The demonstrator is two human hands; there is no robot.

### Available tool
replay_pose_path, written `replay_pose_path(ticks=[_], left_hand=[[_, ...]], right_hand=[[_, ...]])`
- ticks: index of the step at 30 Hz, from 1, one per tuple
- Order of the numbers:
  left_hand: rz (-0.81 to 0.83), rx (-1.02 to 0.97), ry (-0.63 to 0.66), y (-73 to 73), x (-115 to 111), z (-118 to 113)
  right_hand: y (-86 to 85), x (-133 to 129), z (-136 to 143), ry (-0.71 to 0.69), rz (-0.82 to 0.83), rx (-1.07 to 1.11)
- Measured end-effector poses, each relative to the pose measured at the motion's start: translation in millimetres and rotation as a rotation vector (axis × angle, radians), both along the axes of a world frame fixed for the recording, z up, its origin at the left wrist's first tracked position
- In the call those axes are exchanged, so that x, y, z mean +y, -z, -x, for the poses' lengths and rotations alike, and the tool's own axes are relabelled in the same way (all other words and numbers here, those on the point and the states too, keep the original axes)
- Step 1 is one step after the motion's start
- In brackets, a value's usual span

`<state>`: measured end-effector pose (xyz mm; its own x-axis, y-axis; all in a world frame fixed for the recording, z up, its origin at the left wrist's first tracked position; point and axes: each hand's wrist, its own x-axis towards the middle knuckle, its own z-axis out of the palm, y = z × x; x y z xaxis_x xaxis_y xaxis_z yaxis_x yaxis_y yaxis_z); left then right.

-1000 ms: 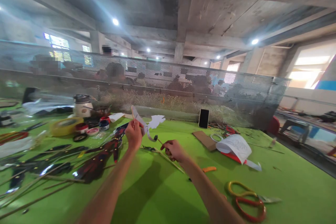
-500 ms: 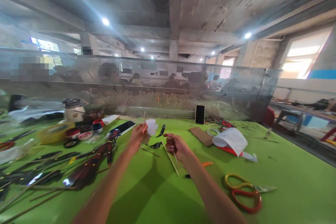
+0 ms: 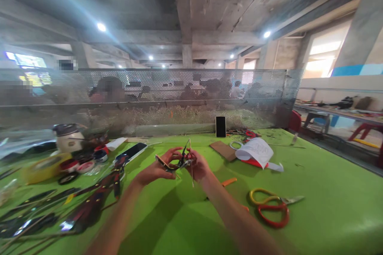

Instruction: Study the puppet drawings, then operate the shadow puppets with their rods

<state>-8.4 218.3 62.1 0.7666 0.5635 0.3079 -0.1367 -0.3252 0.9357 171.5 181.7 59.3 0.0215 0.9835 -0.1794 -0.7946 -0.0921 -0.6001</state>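
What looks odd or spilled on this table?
Nothing looks spilled. The paper sheet right of centre curls instead of lying flat, and the scissors in front look mismatched: half yellow-handled, half red-handled.

On the left, dark pieces [image 3: 92, 205] are crowding the green table [image 3: 314, 223]; a perforated screen [image 3: 167, 99] is closing the far side. Between the scissors [image 3: 272, 207] and curled paper [image 3: 255, 152], a free passage is running.
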Motion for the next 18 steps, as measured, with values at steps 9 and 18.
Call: replay_pose_path(ticks=[9, 18], left_hand=[[0.084, -0.183, -0.486, 3.7, 4.8, -20.9], [0.017, -0.13, -0.178, 5.7, 2.6, -17.6]], right_hand=[[-4.9, -2.2, 0.3, 0.085, -0.019, -0.039], [-2.6, 0.5, -3.2, 0.104, 0.054, -0.002]])
